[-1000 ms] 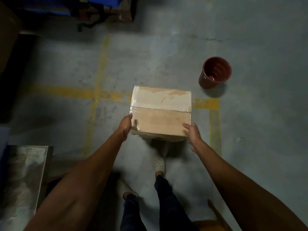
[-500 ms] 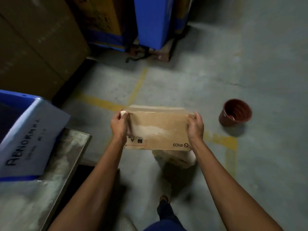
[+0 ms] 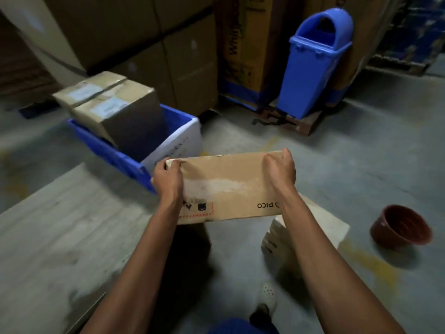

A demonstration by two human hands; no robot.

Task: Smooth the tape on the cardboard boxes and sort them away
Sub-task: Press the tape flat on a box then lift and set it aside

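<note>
The cardboard box (image 3: 228,186) I hold reads "PICO", upside down, at its lower right. The tall carton (image 3: 240,44) at upper centre begins "Whi"; the rest is unreadable.

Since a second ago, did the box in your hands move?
Yes. The cardboard box has risen and swung left, away from the brown pot on the floor, toward the blue bin. The left hand and right hand grip its ends.
</note>
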